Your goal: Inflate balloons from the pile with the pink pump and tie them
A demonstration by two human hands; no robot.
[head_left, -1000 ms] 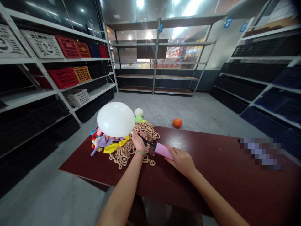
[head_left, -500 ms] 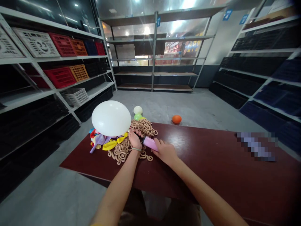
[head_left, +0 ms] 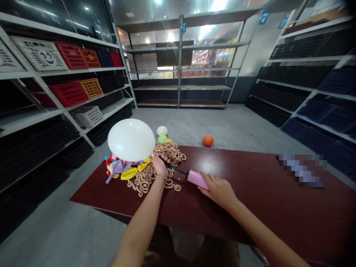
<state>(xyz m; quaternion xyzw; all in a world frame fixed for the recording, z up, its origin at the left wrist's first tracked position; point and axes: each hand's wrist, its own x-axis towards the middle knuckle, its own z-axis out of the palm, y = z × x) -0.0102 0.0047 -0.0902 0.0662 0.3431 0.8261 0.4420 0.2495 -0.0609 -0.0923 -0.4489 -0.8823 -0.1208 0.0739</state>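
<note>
A large white inflated balloon (head_left: 131, 140) sits at the table's left, its neck at the fingers of my left hand (head_left: 160, 167). That hand is closed round the neck and the black front end of a pink hand balloon pump (head_left: 197, 179). My right hand (head_left: 220, 191) is wrapped about the pump's pink barrel, and a thin black rod shows between the two hands. Tan curled, chain-like strands (head_left: 141, 181) lie heaped under and around my left hand. Limp balloons, among them a yellow one (head_left: 129, 173) and a purple one (head_left: 118, 166), lie beneath the white balloon.
The dark red table (head_left: 239, 174) spans the front, with a pixelated flat item (head_left: 302, 170) at its right. Beyond the far edge are an orange balloon (head_left: 208, 140), a pale balloon (head_left: 162, 131) and a green one (head_left: 162, 139). Shelves with crates (head_left: 69, 92) line the sides.
My right hand has drawn the pink barrel right and toward me, baring the black rod. My left hand and the white balloon have stayed almost in place.
</note>
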